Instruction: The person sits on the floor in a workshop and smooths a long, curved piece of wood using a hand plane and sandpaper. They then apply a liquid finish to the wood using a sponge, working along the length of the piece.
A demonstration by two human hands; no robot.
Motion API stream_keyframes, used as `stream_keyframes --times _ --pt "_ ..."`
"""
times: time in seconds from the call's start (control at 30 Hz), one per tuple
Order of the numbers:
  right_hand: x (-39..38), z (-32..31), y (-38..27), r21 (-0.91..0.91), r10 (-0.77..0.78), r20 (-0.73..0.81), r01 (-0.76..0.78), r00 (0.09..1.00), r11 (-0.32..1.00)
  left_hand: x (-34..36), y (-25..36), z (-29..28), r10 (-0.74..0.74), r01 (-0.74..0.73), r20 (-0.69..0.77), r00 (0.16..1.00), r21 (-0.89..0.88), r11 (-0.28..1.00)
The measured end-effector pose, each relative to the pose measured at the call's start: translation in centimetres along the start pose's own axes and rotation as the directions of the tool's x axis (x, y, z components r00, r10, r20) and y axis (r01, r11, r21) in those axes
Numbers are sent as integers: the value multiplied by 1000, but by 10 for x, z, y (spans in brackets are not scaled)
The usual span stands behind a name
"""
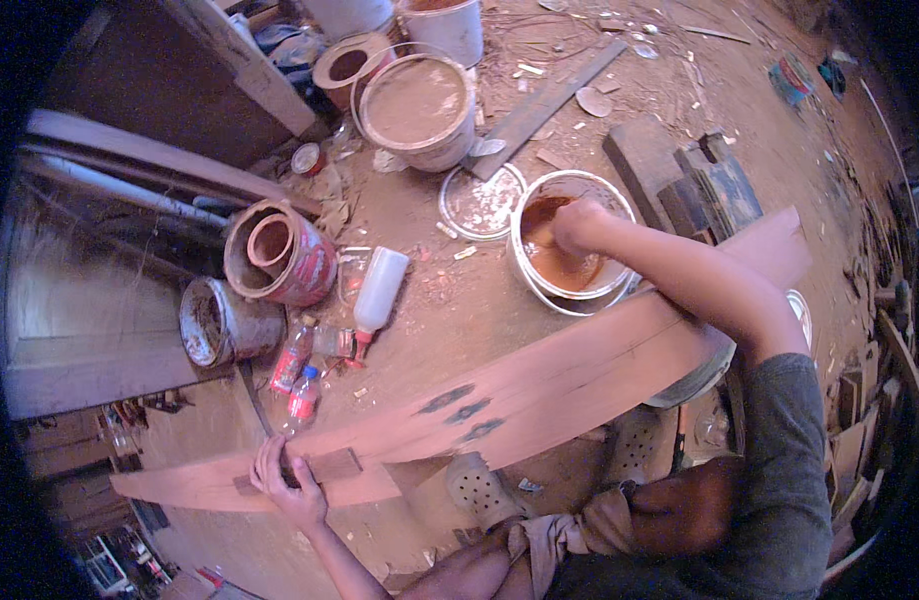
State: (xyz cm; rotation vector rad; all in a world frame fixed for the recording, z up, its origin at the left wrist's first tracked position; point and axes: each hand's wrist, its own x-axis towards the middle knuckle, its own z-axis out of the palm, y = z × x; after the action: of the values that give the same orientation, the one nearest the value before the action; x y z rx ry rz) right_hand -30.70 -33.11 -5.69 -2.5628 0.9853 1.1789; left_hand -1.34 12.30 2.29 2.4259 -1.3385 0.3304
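A long, curved, pale wooden board (pixel 569 375) lies slantwise across in front of me, with dark patches in its middle. My left hand (pixel 289 485) grips its left part, fingers over the wood and thumb apart, beside a dark wooden strip (pixel 339 464). My right arm reaches across the board's right part. Inside the rim of a white bucket (pixel 522 262), my right hand (pixel 582 228) is closed just above reddish-brown liquid (pixel 569 268). Whatever its fingers hold is hidden.
Left of the bucket lie a white bottle (pixel 381 290) and small plastic bottles (pixel 301 395). Stained pails (pixel 304 265) stand at the left, a larger bucket (pixel 419 110) farther back. A splattered lid (pixel 482 205), a plank (pixel 554 105) and dark blocks (pixel 679 180) lie around on the littered ground.
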Motion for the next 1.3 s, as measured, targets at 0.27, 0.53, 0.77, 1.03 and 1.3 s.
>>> stream_keyframes --times 0.27,0.53,0.77,1.03,1.3 --pt "-5 -12 28 232 25 -263 38 965 972 -2 -4 -3 -25 24 19 1000 31 999" --pt "15 8 18 36 -26 -123 31 992 999 2 0 6 -11 11 0 1000 -10 1000" --pt "-80 -51 67 657 -159 113 46 981 752 -3 -9 1 -16 16 -17 1000 1 1000" --pt "-153 -3 106 908 36 -113 89 993 410 3 -1 7 8 -10 -60 998 -43 999" --pt "-195 12 48 891 95 -454 451 886 50 -2 -10 -1 -15 11 -79 997 -52 999"
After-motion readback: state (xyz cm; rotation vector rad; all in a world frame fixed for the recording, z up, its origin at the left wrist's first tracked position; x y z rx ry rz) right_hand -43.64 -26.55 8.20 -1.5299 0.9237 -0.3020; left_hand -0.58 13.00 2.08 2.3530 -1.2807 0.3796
